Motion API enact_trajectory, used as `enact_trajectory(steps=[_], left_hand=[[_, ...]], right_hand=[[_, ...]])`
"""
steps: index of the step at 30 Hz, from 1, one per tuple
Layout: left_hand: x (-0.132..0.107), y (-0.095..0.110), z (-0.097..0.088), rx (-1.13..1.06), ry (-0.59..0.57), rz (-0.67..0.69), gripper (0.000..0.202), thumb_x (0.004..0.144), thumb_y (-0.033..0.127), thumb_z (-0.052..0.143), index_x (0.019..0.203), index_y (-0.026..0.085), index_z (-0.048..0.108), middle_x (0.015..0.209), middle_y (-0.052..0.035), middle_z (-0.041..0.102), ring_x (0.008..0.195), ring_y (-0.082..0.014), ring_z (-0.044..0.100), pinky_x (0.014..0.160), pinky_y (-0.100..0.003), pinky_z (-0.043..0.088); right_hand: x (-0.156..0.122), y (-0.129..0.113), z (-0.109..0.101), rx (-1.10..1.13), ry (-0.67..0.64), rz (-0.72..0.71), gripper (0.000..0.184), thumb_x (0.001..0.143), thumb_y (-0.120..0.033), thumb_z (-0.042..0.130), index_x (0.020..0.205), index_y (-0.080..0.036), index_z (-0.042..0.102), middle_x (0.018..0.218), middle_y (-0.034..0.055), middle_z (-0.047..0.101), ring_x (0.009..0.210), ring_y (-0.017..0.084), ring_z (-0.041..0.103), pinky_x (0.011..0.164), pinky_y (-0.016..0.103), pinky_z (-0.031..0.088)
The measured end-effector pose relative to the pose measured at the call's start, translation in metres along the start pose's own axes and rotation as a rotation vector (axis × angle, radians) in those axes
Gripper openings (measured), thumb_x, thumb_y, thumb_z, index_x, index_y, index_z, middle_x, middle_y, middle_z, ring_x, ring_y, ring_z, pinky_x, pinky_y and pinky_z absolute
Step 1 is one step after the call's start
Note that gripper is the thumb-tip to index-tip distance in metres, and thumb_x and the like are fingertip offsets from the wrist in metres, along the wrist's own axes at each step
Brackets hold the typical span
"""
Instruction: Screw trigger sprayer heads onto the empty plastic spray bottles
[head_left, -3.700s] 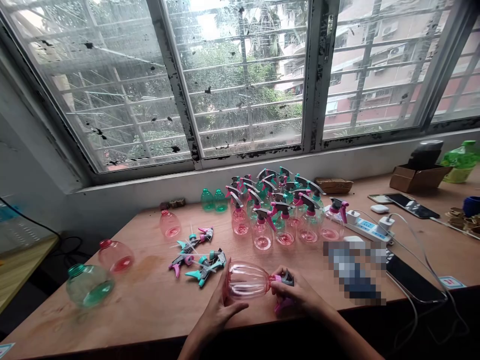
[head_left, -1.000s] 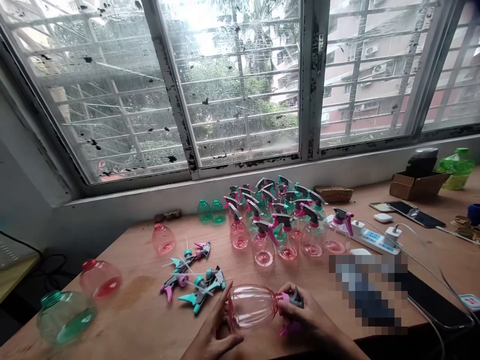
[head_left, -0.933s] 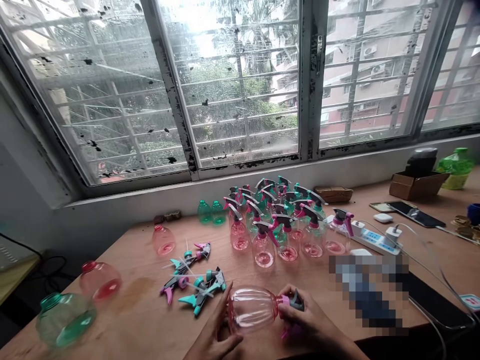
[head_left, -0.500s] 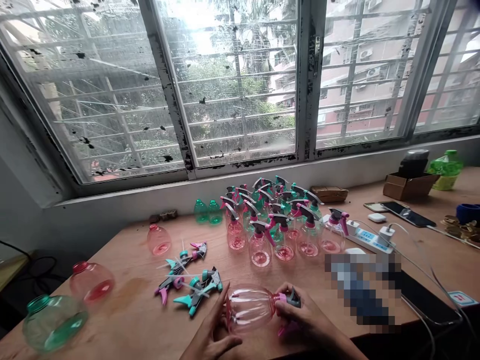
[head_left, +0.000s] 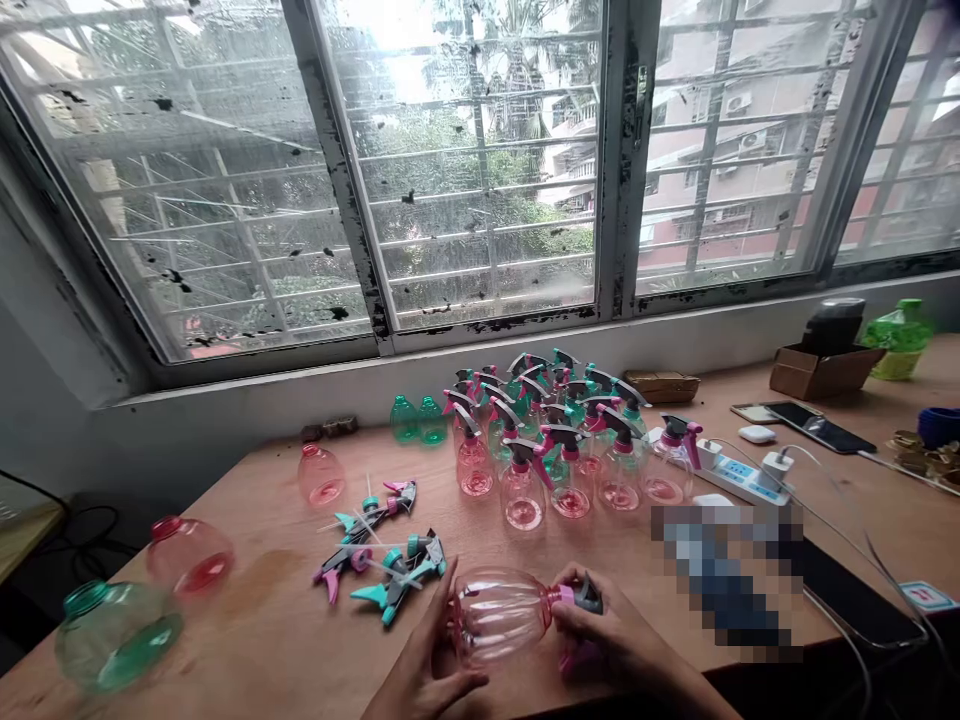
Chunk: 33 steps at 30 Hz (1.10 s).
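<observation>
A clear pink bottle (head_left: 499, 620) lies on its side at the near edge of the wooden table (head_left: 270, 620). My left hand (head_left: 424, 670) cups its base with the fingers wrapped round it. My right hand (head_left: 607, 640) is closed on the grey and pink spray head (head_left: 581, 600) at the bottle's neck. Just left of the bottle lie several loose spray heads (head_left: 382, 555), teal and pink.
A cluster of finished spray bottles (head_left: 551, 435) stands behind. Bare bottles lie to the left: pink (head_left: 321, 475), pink (head_left: 189, 555), green (head_left: 112, 635). A power strip (head_left: 739, 480), cables and phones (head_left: 817, 425) occupy the right, with a cardboard box (head_left: 821, 365) farther back.
Both hands stay on the pink bottle and its spray head; only small shifts of the fingers and of my view.
</observation>
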<state>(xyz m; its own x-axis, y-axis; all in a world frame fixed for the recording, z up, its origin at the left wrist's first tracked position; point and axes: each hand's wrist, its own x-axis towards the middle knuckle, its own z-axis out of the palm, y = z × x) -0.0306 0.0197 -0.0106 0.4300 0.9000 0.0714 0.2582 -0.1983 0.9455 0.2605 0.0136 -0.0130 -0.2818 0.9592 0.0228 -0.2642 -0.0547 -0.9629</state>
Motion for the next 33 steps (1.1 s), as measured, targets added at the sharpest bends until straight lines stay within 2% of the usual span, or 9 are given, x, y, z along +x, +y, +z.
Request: enact_trajectory(steps=[3,6,9,13,16,21,27,30,33], left_hand=[[-0.001,-0.011,-0.001,-0.088,-0.017,-0.026,0.132,0.062,0.061,0.087,0.162,0.028,0.007,0.143,-0.0144,0.056,0.119,-0.0361,0.059,0.109,-0.049,0.045],[-0.003,-0.019,-0.003,-0.133,-0.066,-0.052,0.124,0.064,0.062,0.086,0.161,0.026,0.018,0.133,-0.013,0.061,0.123,-0.0356,0.058,0.111,-0.048,0.045],[-0.003,-0.018,-0.005,-0.12,-0.078,-0.041,0.118,0.068,0.06,0.085,0.161,0.029,0.019,0.136,-0.0127,0.061,0.127,-0.0359,0.056,0.113,-0.05,0.042],[-0.003,-0.011,-0.005,-0.058,-0.062,-0.021,0.116,0.073,0.055,0.084,0.162,0.033,0.013,0.159,-0.0125,0.043,0.139,-0.0364,0.048,0.122,-0.051,0.03],[-0.003,-0.013,-0.005,-0.046,-0.06,-0.033,0.116,0.073,0.054,0.084,0.162,0.032,0.013,0.166,-0.011,0.031,0.144,-0.0373,0.042,0.123,-0.049,0.03],[-0.002,-0.021,-0.005,-0.065,-0.075,-0.026,0.11,0.073,0.058,0.082,0.16,0.029,0.022,0.158,-0.0124,0.045,0.143,-0.0382,0.044,0.121,-0.049,0.034],[-0.001,-0.007,-0.005,0.03,-0.058,0.011,0.106,0.084,0.059,0.07,0.163,0.028,0.006,0.155,-0.0147,0.048,0.129,-0.0348,0.057,0.118,-0.05,0.037],[-0.004,-0.001,-0.005,0.01,-0.052,-0.018,0.114,0.077,0.058,0.078,0.162,0.027,0.008,0.147,-0.0137,0.057,0.131,-0.0361,0.055,0.118,-0.048,0.037],[-0.004,-0.002,-0.007,-0.076,-0.099,-0.032,0.114,0.072,0.063,0.08,0.161,0.028,0.018,0.144,-0.0126,0.059,0.136,-0.0375,0.05,0.119,-0.048,0.035]], right_hand=[[0.0,-0.003,0.001,0.002,-0.008,-0.011,0.051,0.071,-0.057,0.086,0.085,-0.018,0.056,0.067,-0.0026,0.064,0.055,0.012,0.059,0.054,0.027,0.055],[0.001,-0.002,0.001,0.001,-0.008,-0.017,0.052,0.071,-0.056,0.087,0.086,-0.018,0.055,0.067,-0.0023,0.065,0.055,0.012,0.059,0.054,0.026,0.054],[0.001,0.0,-0.001,-0.005,-0.011,-0.03,0.051,0.072,-0.056,0.086,0.087,-0.018,0.055,0.066,-0.0029,0.065,0.055,0.012,0.059,0.055,0.025,0.052],[0.002,-0.001,0.0,-0.005,-0.009,-0.031,0.051,0.072,-0.055,0.087,0.087,-0.018,0.056,0.065,-0.0037,0.064,0.054,0.011,0.057,0.055,0.024,0.049],[0.002,-0.003,0.0,-0.003,-0.011,-0.029,0.051,0.071,-0.055,0.087,0.086,-0.018,0.056,0.065,-0.0035,0.064,0.054,0.012,0.058,0.055,0.025,0.049],[0.003,0.002,-0.002,0.024,-0.004,-0.033,0.05,0.071,-0.054,0.087,0.086,-0.017,0.056,0.065,-0.0031,0.065,0.052,0.011,0.059,0.054,0.024,0.048],[0.006,0.008,-0.002,0.062,0.001,-0.047,0.05,0.071,-0.052,0.088,0.085,-0.017,0.056,0.065,-0.0032,0.065,0.05,0.011,0.06,0.051,0.023,0.049],[0.007,0.009,-0.002,0.057,0.001,-0.07,0.047,0.073,-0.05,0.088,0.085,-0.017,0.057,0.065,-0.0028,0.066,0.05,0.011,0.06,0.051,0.021,0.047],[0.006,0.009,-0.003,0.047,-0.013,-0.075,0.045,0.074,-0.049,0.087,0.085,-0.016,0.057,0.066,-0.0024,0.067,0.05,0.01,0.061,0.052,0.021,0.049]])
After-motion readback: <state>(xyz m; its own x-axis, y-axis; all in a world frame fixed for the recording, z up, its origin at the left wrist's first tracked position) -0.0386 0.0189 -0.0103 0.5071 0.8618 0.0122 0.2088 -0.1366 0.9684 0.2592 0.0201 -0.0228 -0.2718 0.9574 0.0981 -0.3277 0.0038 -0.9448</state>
